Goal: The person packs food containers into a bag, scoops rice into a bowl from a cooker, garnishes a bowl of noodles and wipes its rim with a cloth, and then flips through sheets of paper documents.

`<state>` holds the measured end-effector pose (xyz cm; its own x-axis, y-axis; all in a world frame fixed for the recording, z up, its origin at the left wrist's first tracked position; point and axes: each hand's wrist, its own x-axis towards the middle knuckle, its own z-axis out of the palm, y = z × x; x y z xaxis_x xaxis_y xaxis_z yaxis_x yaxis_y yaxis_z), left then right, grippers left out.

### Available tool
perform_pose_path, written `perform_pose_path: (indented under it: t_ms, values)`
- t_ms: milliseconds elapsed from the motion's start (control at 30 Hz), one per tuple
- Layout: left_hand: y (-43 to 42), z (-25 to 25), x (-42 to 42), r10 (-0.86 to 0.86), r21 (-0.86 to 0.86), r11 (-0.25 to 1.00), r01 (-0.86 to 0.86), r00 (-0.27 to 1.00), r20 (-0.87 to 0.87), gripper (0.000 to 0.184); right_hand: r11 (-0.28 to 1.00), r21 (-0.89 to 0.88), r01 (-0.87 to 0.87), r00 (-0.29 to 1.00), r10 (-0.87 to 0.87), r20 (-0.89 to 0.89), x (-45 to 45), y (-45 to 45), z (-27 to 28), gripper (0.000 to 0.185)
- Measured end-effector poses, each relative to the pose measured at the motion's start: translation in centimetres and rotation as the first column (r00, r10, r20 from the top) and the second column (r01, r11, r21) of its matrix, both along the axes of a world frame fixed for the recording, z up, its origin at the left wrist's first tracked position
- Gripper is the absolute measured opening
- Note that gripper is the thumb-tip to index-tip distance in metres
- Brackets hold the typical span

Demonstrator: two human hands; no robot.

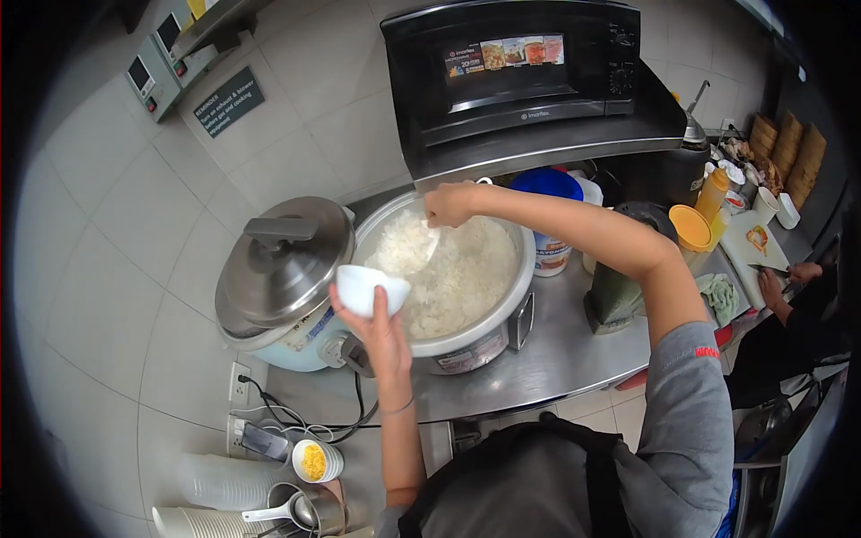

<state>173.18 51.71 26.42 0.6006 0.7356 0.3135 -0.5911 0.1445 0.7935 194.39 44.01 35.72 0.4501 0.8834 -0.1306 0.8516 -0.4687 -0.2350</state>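
A large open cooker (527, 269) full of white rice (466, 278) stands on the steel counter. My left hand (381, 336) holds a small white bowl (366, 289) from below, at the cooker's left rim. Above the rice, my right hand (451, 204) is closed round the handle of a white scoop (432, 247), most of which is hidden by the hand and the rice. A heap of rice (404, 244) lies on the scoop, close to the bowl's upper edge. The bowl's inside cannot be seen.
A lidded cooker (300, 336) stands left. A black microwave (520, 72) sits on a shelf behind. Right are a blue-lidded tub (549, 255) and a co-worker's hands (773, 289) with a knife at a cutting board (749, 247). Cups (318, 459) stand lower left.
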Motion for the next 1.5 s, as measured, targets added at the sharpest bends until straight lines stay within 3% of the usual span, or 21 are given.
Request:
perform_pose_path:
  t_ms: [33,67,100,133,233,300,367,400,433,500,567,633,667,767,833,900,1000,1167,1233,1333,1500]
  values:
    - [-0.1,-0.2,1.1,-0.062,-0.102,0.993,0.06,0.998,-0.015,0.064,1.0,0.003,-0.003,1.0,0.003,0.001,-0.8,0.0,0.0,0.024]
    - [-0.2,-0.3,2.3,-0.058,-0.099,0.993,0.056,0.998,-0.015,0.064,0.988,0.151,0.012,0.992,-0.03,0.12,-1.7,0.0,-0.3,0.024]
    - [-0.3,-0.3,3.4,-0.066,-0.205,0.976,0.067,0.998,0.012,0.062,0.955,0.297,0.009,0.969,-0.081,0.232,-2.5,0.0,-0.7,0.024]
    - [-0.2,-0.3,4.4,-0.073,-0.309,0.948,0.081,0.997,0.038,0.062,0.954,0.3,0.007,0.969,-0.08,0.234,-3.5,-0.1,-1.2,0.024]
    - [0.9,-0.5,5.9,-0.158,-0.416,0.889,0.191,0.981,0.113,0.067,0.924,0.316,-0.213,0.885,0.046,0.463,-5.8,-0.9,-3.0,0.022]
    - [1.7,-1.0,5.4,-0.212,-0.443,0.857,0.263,0.964,0.162,0.068,0.878,0.417,-0.236,0.903,0.04,0.427,-5.5,-1.2,-2.8,0.019]
    - [2.7,-1.3,4.6,-0.264,-0.466,0.819,0.336,0.94,0.214,0.07,0.884,0.464,-0.057,0.998,0.05,0.028,-4.1,-1.3,-1.5,0.019]
    - [2.9,-1.3,3.9,-0.293,-0.484,0.795,0.365,0.93,0.221,0.07,0.879,0.472,-0.065,0.998,0.061,0.023,-3.1,-1.0,-1.6,0.02]
    - [3.0,-1.4,3.1,-0.324,-0.506,0.768,0.394,0.919,0.224,0.071,0.884,0.465,-0.056,0.998,0.057,0.012,-2.4,-0.8,-2.2,0.02]
    - [2.8,-1.2,1.6,-0.328,-0.552,0.738,0.388,0.921,0.21,0.071,0.919,0.372,0.13,0.989,-0.147,0.017,-1.4,-0.3,-3.5,0.023]
    - [3.1,-1.6,0.8,-0.361,-0.511,0.745,0.428,0.904,0.23,0.07,0.947,0.27,0.176,0.98,-0.193,0.037,-0.6,0.7,-6.2,0.021]
    - [2.9,-1.6,0.4,-0.36,-0.526,0.73,0.437,0.899,0.248,0.07,0.986,0.142,0.087,0.924,-0.133,0.359,0.7,2.3,-10.3,0.021]
    - [2.9,-1.6,0.2,-0.359,-0.518,0.732,0.443,0.896,0.26,0.07,0.987,0.14,0.083,0.924,-0.129,0.36,0.7,2.6,-11.0,0.021]
    - [3.1,-1.4,-0.2,-0.347,-0.483,0.756,0.442,0.896,0.277,0.07,1.0,-0.023,-0.005,0.949,0.012,0.316,-0.1,3.7,-12.6,0.02]
    - [3.3,-1.7,-0.4,-0.341,-0.47,0.768,0.435,0.899,0.275,0.07,0.977,-0.105,-0.185,0.97,0.199,0.14,-1.2,3.3,-13.5,0.014]
    - [3.7,-2.1,-0.2,-0.341,-0.444,0.78,0.441,0.895,0.289,0.067,0.97,-0.099,-0.224,0.962,0.236,0.137,-2.1,3.0,-13.2,0.012]
    - [3.7,-2.1,-0.3,-0.344,-0.439,0.775,0.454,0.886,0.31,0.067,0.941,-0.179,-0.289,0.956,0.292,-0.01,-3.9,1.9,-12.0,0.019]
    - [3.6,-0.9,-1.7,-0.373,-0.431,0.743,0.512,0.851,0.369,0.065,0.946,-0.013,-0.323,0.943,0.32,-0.096,-2.2,-0.1,-13.1,0.015]
    - [3.5,0.0,-2.7,-0.379,-0.414,0.757,0.506,0.855,0.353,0.062,0.91,-0.103,-0.402,0.818,0.306,-0.486,-0.5,0.1,-12.0,0.017]
    - [3.6,0.3,-4.4,-0.364,-0.361,0.826,0.433,0.899,0.245,0.062,0.934,-0.059,-0.353,0.753,0.246,-0.61,0.7,-0.6,-10.4,0.02]
    - [3.0,-0.4,-4.7,-0.222,-0.219,0.95,0.222,0.975,0.025,0.06,0.972,0.023,-0.234,0.872,0.22,-0.436,3.2,-0.4,-5.4,0.02]
